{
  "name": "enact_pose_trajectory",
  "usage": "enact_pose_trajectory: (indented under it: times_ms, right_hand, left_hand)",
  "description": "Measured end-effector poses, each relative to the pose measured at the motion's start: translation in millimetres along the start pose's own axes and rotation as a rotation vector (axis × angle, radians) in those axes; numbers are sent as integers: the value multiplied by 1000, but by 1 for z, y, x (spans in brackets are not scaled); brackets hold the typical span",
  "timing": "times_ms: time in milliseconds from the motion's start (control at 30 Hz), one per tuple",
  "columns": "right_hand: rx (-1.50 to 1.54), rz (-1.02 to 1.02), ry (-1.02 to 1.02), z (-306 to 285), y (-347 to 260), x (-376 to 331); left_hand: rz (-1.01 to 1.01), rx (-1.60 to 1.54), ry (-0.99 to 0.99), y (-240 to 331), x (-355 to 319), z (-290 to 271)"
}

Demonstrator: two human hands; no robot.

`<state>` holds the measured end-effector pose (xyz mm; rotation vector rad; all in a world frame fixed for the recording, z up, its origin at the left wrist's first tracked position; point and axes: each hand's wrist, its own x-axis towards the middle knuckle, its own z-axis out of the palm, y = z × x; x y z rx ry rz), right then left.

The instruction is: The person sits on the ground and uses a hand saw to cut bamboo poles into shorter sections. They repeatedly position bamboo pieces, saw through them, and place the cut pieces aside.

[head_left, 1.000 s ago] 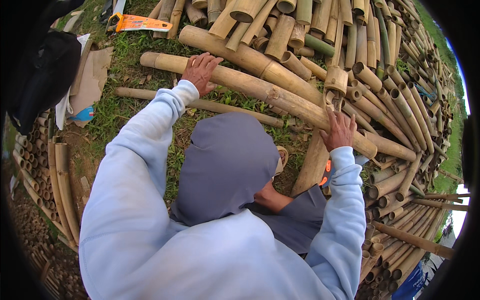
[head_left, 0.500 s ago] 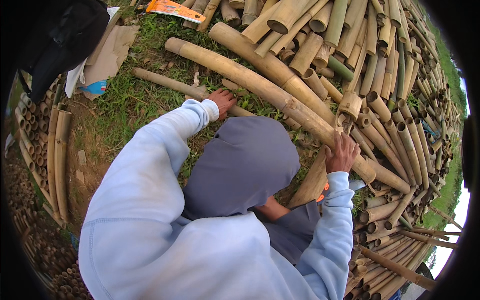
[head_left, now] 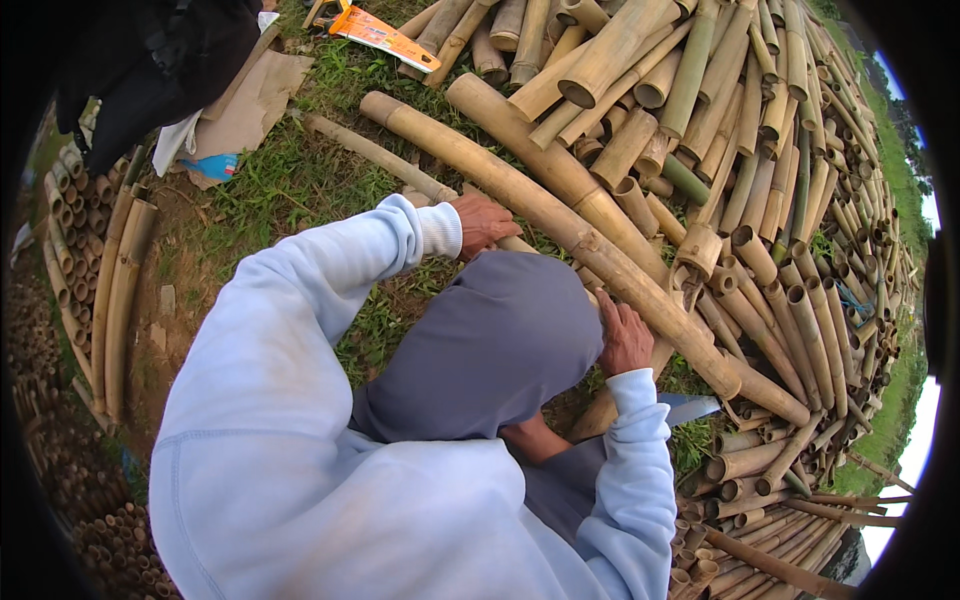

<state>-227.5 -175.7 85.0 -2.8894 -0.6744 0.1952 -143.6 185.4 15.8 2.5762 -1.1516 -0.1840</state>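
A thin bamboo pole (head_left: 385, 160) slants from the grass at upper left, passing behind my raised knee. My left hand (head_left: 483, 224) is closed over it just above the knee. Beyond the knee, my right hand (head_left: 626, 338) has its fingers curled at the pole's near end, partly hidden by the leg. Just past the right hand lies a thicker bamboo pole (head_left: 560, 222), with another thick pole (head_left: 535, 140) alongside it. A saw blade (head_left: 690, 408) shows beside my right sleeve; its handle is hidden.
Piled cut bamboo (head_left: 690, 110) fills the far and right side. An orange saw (head_left: 385, 40) lies at the top on the grass (head_left: 285, 190). A black bag (head_left: 150, 70) and cardboard (head_left: 260, 95) are at upper left. More bamboo poles (head_left: 125, 300) are stacked at left.
My right hand has left the thick pole and come left to the thin pole's near end. My left hand stays on the thin pole. The view has shifted slightly.
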Motion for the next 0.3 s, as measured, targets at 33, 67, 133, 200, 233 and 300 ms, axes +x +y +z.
enact_pose_trajectory:
  times_ms: [33,67,133,200,233,300]
  right_hand:
    - [27,9,16,-1,0,0]
    - [57,13,32,-1,-1,0]
    - [90,26,61,-2,-1,4]
    - [101,36,88,-3,1,11]
    - [80,62,86,-5,1,14]
    - [40,111,82,-17,-10,26]
  left_hand:
    - [-12,21,4,0,3,-6]
    - [-30,43,6,3,4,-15]
    - [-78,68,-44,5,20,-33]
    - [-141,65,-94,4,36,-46]
    - [-173,81,-115,1,42,-46]
    - [-117,54,27,-15,44,-30]
